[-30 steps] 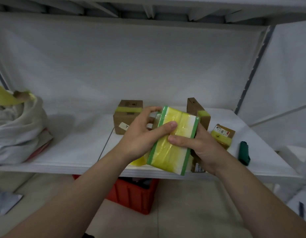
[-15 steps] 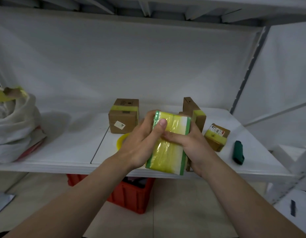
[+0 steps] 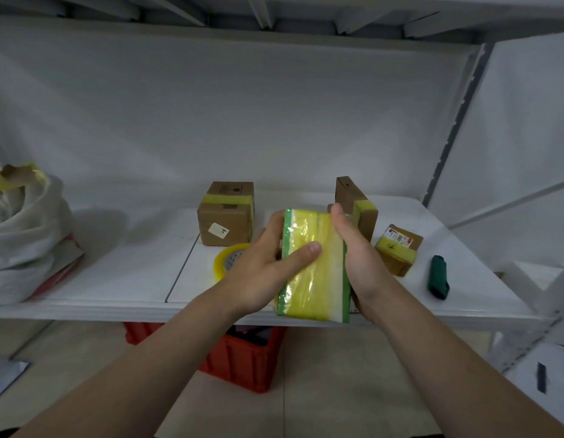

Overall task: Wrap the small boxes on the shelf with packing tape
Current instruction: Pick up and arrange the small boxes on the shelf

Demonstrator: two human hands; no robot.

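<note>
Yellow-taped box (image 3: 315, 279), centre frame, held over the front edge of the white shelf (image 3: 116, 279). Left hand (image 3: 258, 276) grips its left edge, thumb across the front; right hand (image 3: 359, 257) clasps its right edge. Tape roll (image 3: 226, 262) lies just left; cardboard carton (image 3: 226, 216) behind; green cutter (image 3: 438, 277) right.

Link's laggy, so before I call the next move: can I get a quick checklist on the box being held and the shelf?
1. Both hands grip the wrapped box: ok, left hand and right hand on opposite sides.
2. Its front face taped: ok; back cannot tell.
3. Tape roll on the shelf, behind the left hand: ok.
4. Green cutter lying free on the right: ok.
5. Cube box fully wrapped: not ok, only one band visible.
</note>
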